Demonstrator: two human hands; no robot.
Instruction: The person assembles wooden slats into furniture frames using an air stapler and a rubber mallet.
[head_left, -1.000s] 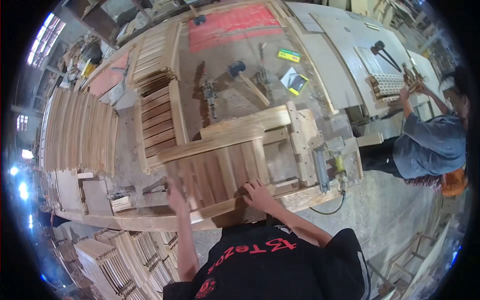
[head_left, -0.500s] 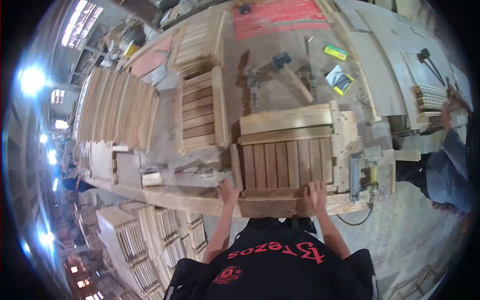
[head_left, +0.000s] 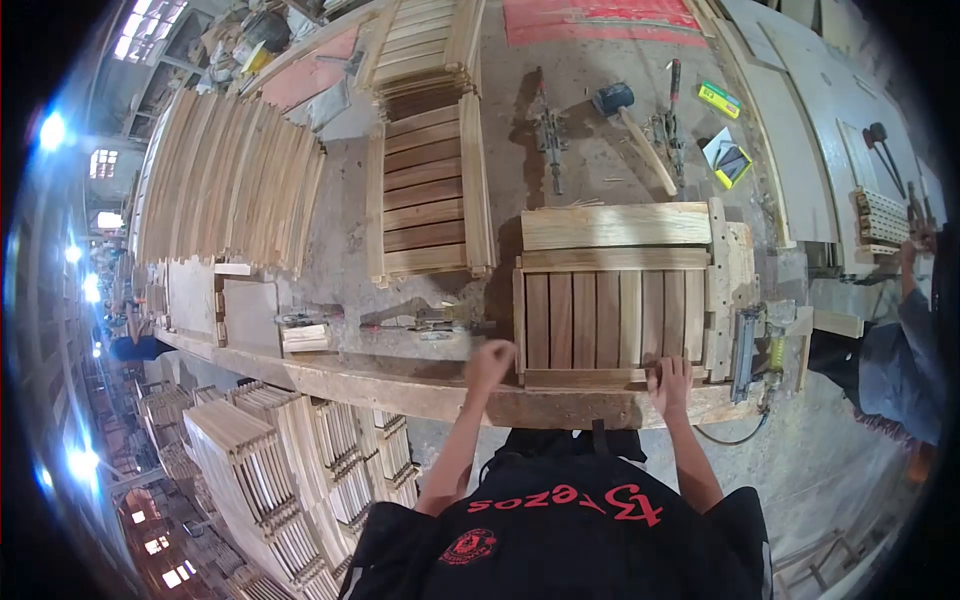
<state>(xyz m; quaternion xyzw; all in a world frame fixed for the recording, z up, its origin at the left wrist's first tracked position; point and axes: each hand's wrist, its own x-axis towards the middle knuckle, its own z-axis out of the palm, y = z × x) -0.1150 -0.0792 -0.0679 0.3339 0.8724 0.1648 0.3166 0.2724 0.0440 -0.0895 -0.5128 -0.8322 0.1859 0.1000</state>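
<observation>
A slatted wooden panel lies in a frame at the bench's front edge, with a wide pale board along its far side. My left hand is beside the panel's left front corner, its fingers curled and slightly blurred; whether it holds anything is too small to tell. My right hand rests with its fingers over the front rail, toward the right. A perforated wooden strip runs along the panel's right side, near a metal clamp.
A mallet, bar clamps and a yellow-green box lie behind. Slatted panels and a stack of slats stand left. Another person's arm is at far right.
The whole view has shifted, with the bench items appearing farther right. The left rail, which stood out at an angle, now lies against the panel. My left hand's fingers have curled.
</observation>
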